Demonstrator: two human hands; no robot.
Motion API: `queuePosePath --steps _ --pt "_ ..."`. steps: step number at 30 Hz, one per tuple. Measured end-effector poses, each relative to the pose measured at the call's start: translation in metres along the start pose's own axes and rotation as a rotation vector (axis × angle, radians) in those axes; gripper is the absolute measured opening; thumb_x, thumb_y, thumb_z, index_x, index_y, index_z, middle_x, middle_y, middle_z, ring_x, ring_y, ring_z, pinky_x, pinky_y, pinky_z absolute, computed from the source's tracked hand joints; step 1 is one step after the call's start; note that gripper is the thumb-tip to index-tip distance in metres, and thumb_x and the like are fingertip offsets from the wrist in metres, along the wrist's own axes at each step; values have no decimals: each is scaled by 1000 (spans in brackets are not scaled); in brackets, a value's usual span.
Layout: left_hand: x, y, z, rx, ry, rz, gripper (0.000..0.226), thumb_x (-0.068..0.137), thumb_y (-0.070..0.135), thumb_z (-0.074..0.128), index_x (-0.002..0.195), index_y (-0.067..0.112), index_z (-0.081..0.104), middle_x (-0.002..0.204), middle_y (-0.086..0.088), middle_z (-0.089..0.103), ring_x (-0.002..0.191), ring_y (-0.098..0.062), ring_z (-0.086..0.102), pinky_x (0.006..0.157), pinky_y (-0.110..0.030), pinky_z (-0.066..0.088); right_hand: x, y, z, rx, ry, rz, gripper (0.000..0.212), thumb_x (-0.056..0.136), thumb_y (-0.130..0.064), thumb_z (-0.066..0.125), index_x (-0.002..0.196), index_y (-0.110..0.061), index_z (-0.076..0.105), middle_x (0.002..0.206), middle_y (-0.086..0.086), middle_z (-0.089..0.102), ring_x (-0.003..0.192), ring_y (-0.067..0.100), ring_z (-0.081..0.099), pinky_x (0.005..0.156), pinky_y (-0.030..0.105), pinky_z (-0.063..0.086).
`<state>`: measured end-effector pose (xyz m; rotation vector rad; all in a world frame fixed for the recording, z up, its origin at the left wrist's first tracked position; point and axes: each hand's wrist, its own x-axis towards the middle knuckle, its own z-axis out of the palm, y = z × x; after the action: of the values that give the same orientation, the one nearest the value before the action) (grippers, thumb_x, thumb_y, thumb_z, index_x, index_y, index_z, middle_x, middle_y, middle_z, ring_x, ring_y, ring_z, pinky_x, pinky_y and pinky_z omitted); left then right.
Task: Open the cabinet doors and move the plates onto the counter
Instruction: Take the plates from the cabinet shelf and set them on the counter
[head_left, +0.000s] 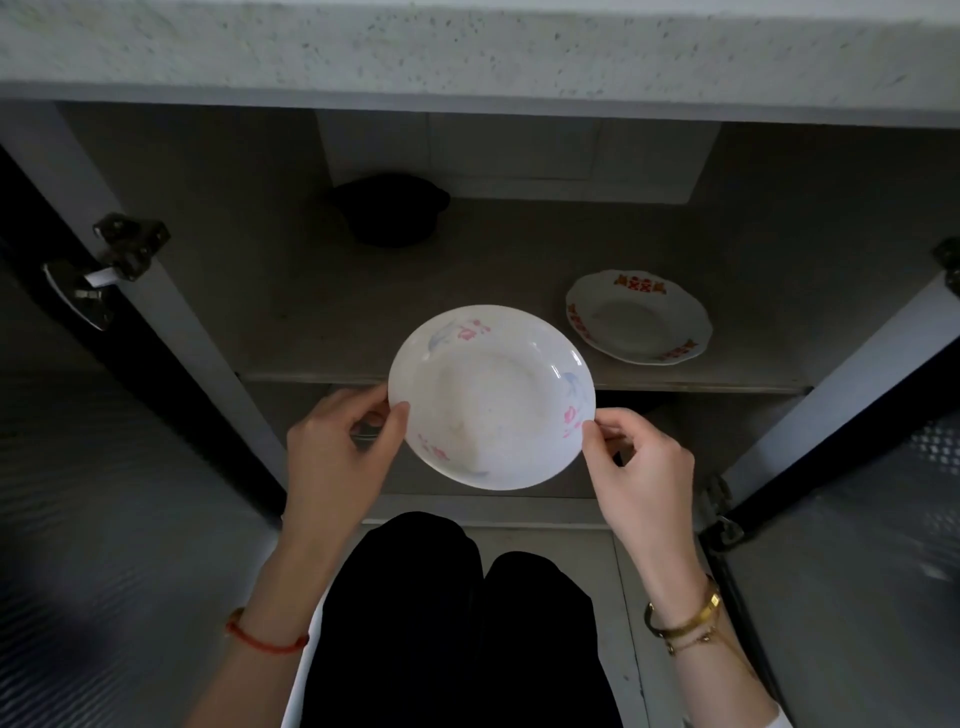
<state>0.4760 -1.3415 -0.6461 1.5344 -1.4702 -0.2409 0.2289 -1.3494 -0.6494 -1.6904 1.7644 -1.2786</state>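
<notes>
A white plate with pink and blue flowers (491, 397) hangs in the air in front of the open cabinet, just past the shelf's front edge. My left hand (337, 447) pinches its left rim and my right hand (641, 467) pinches its right rim. A second white plate with red and orange rim patterns (638, 317) lies flat on the cabinet shelf (311, 332) at the right. Both cabinet doors stand open: the left door (104, 493) and the right door (857, 545) swing out to either side. The speckled counter edge (467, 47) runs across the top.
A black lidded pot (388, 209) sits at the back of the shelf, left of centre. Metal hinges (127, 244) stick out from the left frame, another hinge (719, 512) low on the right. My knees in black trousers (457, 613) are below the plate.
</notes>
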Motion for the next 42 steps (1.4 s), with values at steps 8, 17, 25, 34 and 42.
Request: queuePosePath --steps 8,17,25,34,42 --pt "-10 10 -7 -43 -11 0 24 85 22 69 109 22 74 86 13 69 80 -4 66 76 -11 50 -8 -5 -9 17 3 -7 7 86 -19 65 88 -24 70 76 -18 68 78 0 64 67 8 49" --pt "-12 12 -11 -71 -1 -11 30 84 34 66 109 19 74 89 10 71 81 -6 67 80 -15 54 -8 -8 -13 32 4 -33 9 86 -18 65 91 -22 71 79 -17 69 78 2 64 69 13 52" --pt "-1 0 -4 -53 5 -43 22 86 31 70 108 31 72 86 20 68 79 -6 67 76 -29 54 4 -6 -2 22 17 -37 9 85 -19 65 90 -22 71 78 -17 69 77 6 65 66 12 49" --pt "14 50 -53 -31 -109 -240 31 81 42 67 106 27 74 83 22 67 74 -2 64 70 -12 49 13 -67 -36 -77 -97 113 10 83 -20 65 85 -30 66 74 -19 67 75 1 62 61 7 43" --pt "7 137 -125 -30 -151 -447 19 78 29 76 96 31 75 84 18 67 78 -6 65 77 -13 47 -1 -156 -104 -136 -161 208 13 81 -14 68 81 -26 66 69 -20 65 76 -6 60 61 0 38"
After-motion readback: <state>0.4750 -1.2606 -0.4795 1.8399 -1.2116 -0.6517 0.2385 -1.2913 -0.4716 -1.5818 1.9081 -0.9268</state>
